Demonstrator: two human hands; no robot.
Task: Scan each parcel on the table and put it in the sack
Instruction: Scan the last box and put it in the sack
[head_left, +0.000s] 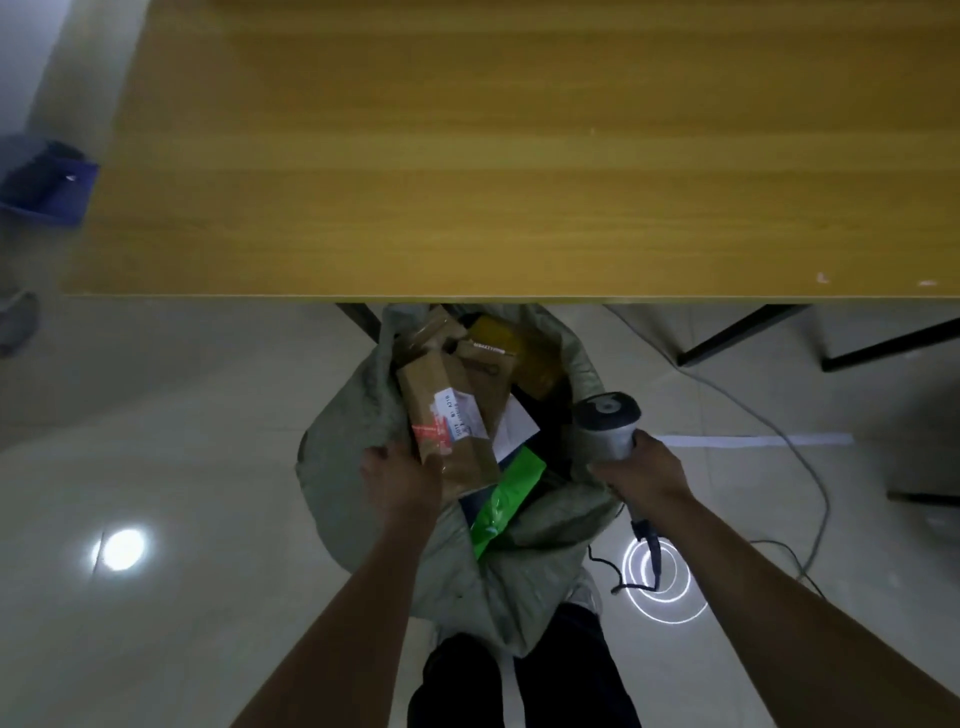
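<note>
the left hand (402, 480) is gripping the near end of a brown cardboard parcel (447, 415) – the back of the hand is facing the camera, the thumb is pressing on the parcel's near left corner, and the other fingers are curling out of sight under the box. the parcel is lying tilted in the open mouth of the grey-green sack (353, 467), its far end pointing toward the table and its white label with red print facing up. the sack is standing on the tiled floor, just in front of the near edge of the wooden table (467, 156).

other parcels are sitting in the sack around the held one: more brown cardboard boxes beyond it, a yellow parcel (498, 338) at the far side, a white sheet just to its right, and a green plastic mailer (506, 499) poking out at the near rim, just beside the left hand.

the right hand (641, 475) is clenching the handle of a grey barcode scanner (608, 421), fingers wrapping round it, the scanner head pointing up and away over the sack's right rim. a dark cord (649, 545) is hanging from the handle's base. a grey cable (810, 467) is trailing across the floor to the right, and a blue bin (47, 182) is sitting beyond the table's left end.
</note>
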